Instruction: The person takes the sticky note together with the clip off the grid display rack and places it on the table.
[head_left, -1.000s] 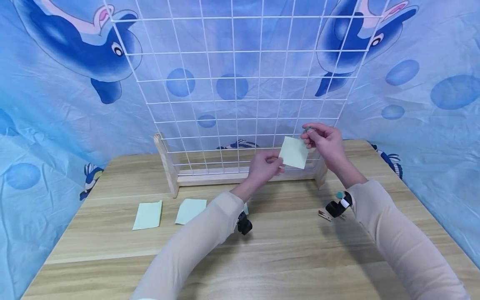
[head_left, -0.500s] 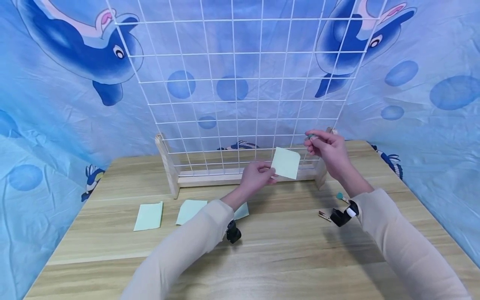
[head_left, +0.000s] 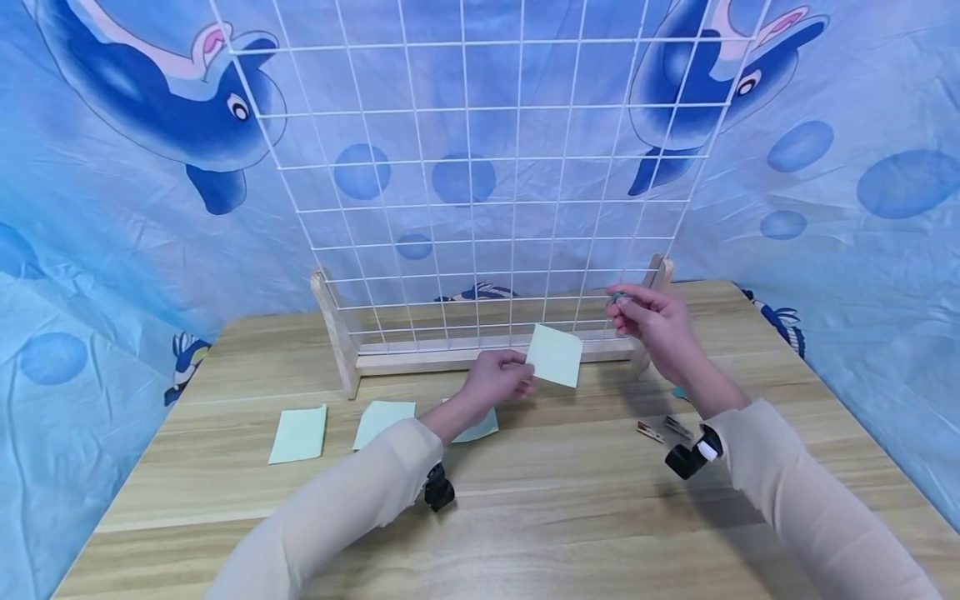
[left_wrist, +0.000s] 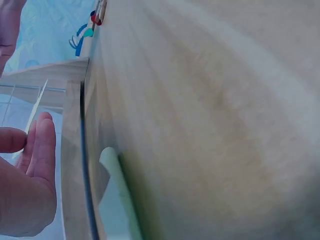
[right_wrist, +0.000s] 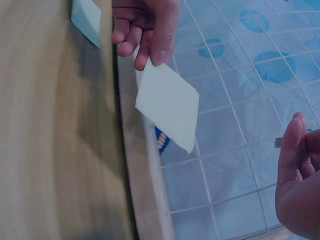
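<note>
My left hand pinches a pale green sticky note by its left edge, between thumb and fingers, in front of the grid's lower part. In the right wrist view the note hangs with its face visible. To its right, my right hand pinches a small clothespin with a green end; its wooden tip sticks out past the fingers in the right wrist view. Note and clothespin are apart. Both hands are above the table, near the white wire grid.
The grid stands in a wooden base with upright side posts. Along the table's left lie three more notes, a left one, a middle one and one partly behind my left wrist. Clothespins lie near my right wrist.
My left hand has drawn the note down and left, away from the right hand. The right hand has lowered slightly with the clothespin, so the gap between note and clothespin is wider.
</note>
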